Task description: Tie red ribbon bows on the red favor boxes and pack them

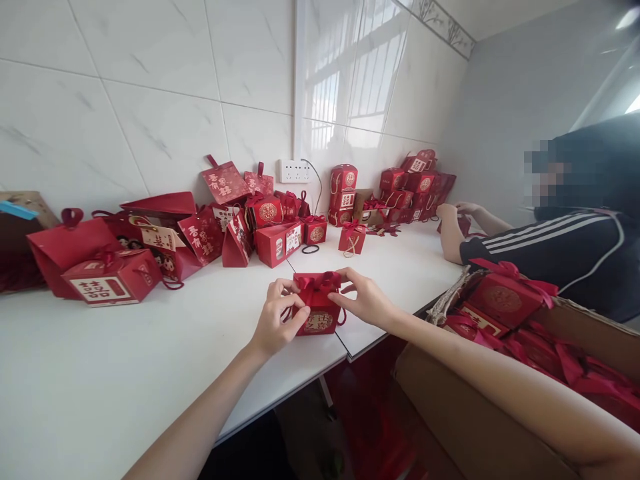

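Here the table [150, 373] is bearing a heap [275, 240] of red boxes well behind the box [320, 319], which is standing at its front edge; a carton [450, 413] of more is sitting right of the box, and another person's arm [450, 235] is resting beyond the box. The left hand [275, 327] is clasping the box's side, fingers curled; the right hand [365, 300] is pinching the bow [317, 281], seemingly dressing it. Further tugging is calling for a steady base. Nothing is getting in the way.
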{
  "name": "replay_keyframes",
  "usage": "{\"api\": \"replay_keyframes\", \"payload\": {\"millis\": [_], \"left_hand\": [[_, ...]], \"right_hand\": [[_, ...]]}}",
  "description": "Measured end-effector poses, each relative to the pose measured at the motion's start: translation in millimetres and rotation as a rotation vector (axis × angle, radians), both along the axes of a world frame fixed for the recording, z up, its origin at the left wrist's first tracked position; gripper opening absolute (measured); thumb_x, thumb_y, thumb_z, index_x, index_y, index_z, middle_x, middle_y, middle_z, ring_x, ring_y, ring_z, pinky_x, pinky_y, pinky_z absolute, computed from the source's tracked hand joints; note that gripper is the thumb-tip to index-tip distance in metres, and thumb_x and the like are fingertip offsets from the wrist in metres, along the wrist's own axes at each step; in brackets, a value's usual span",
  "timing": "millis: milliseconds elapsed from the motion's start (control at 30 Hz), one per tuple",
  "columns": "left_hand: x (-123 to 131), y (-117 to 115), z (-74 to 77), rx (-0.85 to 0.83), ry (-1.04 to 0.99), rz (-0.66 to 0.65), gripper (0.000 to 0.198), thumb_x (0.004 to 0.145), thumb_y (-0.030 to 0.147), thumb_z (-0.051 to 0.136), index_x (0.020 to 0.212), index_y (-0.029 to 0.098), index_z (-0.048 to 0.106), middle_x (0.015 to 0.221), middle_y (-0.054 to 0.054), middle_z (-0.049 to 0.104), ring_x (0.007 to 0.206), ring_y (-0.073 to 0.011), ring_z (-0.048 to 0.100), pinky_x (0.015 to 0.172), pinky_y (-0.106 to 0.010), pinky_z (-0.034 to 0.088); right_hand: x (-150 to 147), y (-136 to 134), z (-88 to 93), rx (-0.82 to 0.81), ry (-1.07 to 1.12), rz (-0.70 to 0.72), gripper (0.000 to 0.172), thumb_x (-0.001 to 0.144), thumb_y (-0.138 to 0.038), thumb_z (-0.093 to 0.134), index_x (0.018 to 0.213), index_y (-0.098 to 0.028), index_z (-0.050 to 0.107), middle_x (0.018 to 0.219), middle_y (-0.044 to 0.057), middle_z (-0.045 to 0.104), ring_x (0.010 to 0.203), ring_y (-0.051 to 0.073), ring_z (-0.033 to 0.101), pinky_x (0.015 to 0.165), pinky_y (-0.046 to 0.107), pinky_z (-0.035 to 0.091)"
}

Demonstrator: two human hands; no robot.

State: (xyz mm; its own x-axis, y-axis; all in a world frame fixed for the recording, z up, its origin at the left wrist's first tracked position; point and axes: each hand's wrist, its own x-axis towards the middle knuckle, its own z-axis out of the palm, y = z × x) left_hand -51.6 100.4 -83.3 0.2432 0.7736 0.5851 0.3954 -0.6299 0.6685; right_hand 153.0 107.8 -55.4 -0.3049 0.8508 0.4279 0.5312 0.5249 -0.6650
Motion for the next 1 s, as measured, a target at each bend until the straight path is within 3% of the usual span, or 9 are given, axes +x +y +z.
{"api": "replay_keyframes", "payload": {"millis": [200, 400, 500, 600, 733, 800, 867, 933, 1000], "left_hand": [[-2.4, 0.6, 0.2, -0.004, -0.022, -0.049, 0.024, 0.078, 0.030, 0.047, 0.056, 0.020, 0.051, 0.097, -0.008, 0.051, 0.099, -0.0239, 0.047, 0.090, -0.039, 0.039], [4.5, 15.5, 5.4, -0.052, -0.315, -0.035, 0.018, 0.085, 0.036, 0.040, 0.075, 0.021, 0.044, 0.112, -0.007, 0.053, 0.102, -0.0217, 0.053, 0.088, -0.038, 0.042], [8.9, 25.5, 7.8, -0.116, -0.419, -0.027, 0.011, 0.082, 0.032, 0.046, 0.085, 0.021, 0.045, 0.115, -0.007, 0.055, 0.103, -0.0206, 0.055, 0.091, -0.038, 0.043], [7.7, 28.4, 7.7, -0.108, -0.299, -0.126, 0.022, 0.076, 0.023, 0.051, 0.098, 0.020, 0.050, 0.118, -0.008, 0.056, 0.113, -0.0222, 0.050, 0.099, -0.039, 0.038], [2.1, 23.2, 7.3, -0.129, -0.131, -0.169, 0.045, 0.072, 0.020, 0.050, 0.117, 0.021, 0.048, 0.121, -0.007, 0.054, 0.113, -0.0223, 0.050, 0.100, -0.040, 0.037], [0.9, 20.9, 8.7, -0.161, -0.099, -0.177, 0.040, 0.073, 0.023, 0.049, 0.113, 0.020, 0.052, 0.116, -0.007, 0.056, 0.109, -0.0227, 0.051, 0.097, -0.040, 0.039], [1.5, 20.3, 10.8, -0.198, -0.124, -0.177, 0.033, 0.077, 0.029, 0.047, 0.107, 0.019, 0.055, 0.110, -0.008, 0.059, 0.103, -0.0229, 0.054, 0.091, -0.038, 0.042], [3.2, 21.3, 13.1, -0.223, -0.192, -0.137, 0.029, 0.081, 0.037, 0.047, 0.101, 0.019, 0.057, 0.104, -0.008, 0.061, 0.095, -0.0221, 0.057, 0.084, -0.036, 0.046], [5.0, 23.2, 14.9, -0.237, -0.246, -0.059, 0.028, 0.081, 0.042, 0.049, 0.094, 0.019, 0.058, 0.101, -0.006, 0.061, 0.091, -0.0210, 0.057, 0.078, -0.033, 0.048]], "right_hand": [[9.3, 13.4, -1.7, -0.111, 0.138, -0.137, 0.011, 0.074, -0.023, 0.052, 0.080, -0.018, 0.060, 0.076, 0.003, 0.065, 0.073, 0.016, 0.061, 0.063, 0.030, 0.051], [9.7, 17.1, 4.0, -0.225, 0.367, -0.078, 0.030, 0.076, -0.030, 0.048, 0.096, -0.015, 0.066, 0.064, 0.000, 0.060, 0.055, 0.011, 0.055, 0.058, 0.028, 0.049], [7.0, 15.4, 6.4, -0.134, 0.378, -0.079, 0.032, 0.078, -0.030, 0.046, 0.100, -0.016, 0.066, 0.073, 0.002, 0.063, 0.063, 0.013, 0.057, 0.065, 0.031, 0.050], [6.3, 9.0, 9.6, 0.137, 0.241, -0.086, 0.028, 0.083, -0.025, 0.043, 0.098, -0.020, 0.067, 0.085, 0.005, 0.064, 0.077, 0.016, 0.059, 0.071, 0.033, 0.049], [7.9, -8.7, 13.8, 0.592, -0.190, 0.285, 0.027, 0.082, -0.015, 0.043, 0.098, -0.025, 0.064, 0.089, 0.007, 0.064, 0.082, 0.019, 0.058, 0.074, 0.036, 0.047], [7.4, -19.0, 14.6, 0.681, -0.374, 0.559, 0.026, 0.077, -0.013, 0.044, 0.094, -0.023, 0.062, 0.082, 0.006, 0.063, 0.074, 0.018, 0.058, 0.068, 0.034, 0.047], [6.1, -25.8, 15.0, 0.663, -0.408, 0.681, 0.020, 0.075, -0.014, 0.042, 0.084, -0.022, 0.059, 0.073, 0.005, 0.061, 0.063, 0.016, 0.055, 0.059, 0.029, 0.045], [4.9, -25.7, 15.8, 0.567, -0.310, 0.565, 0.016, 0.077, -0.018, 0.039, 0.070, -0.022, 0.053, 0.063, 0.002, 0.055, 0.054, 0.013, 0.048, 0.052, 0.027, 0.040], [4.3, -18.1, 16.7, 0.400, -0.154, 0.245, 0.025, 0.082, -0.026, 0.036, 0.059, -0.022, 0.043, 0.055, 0.000, 0.046, 0.049, 0.012, 0.041, 0.048, 0.026, 0.035]]}}
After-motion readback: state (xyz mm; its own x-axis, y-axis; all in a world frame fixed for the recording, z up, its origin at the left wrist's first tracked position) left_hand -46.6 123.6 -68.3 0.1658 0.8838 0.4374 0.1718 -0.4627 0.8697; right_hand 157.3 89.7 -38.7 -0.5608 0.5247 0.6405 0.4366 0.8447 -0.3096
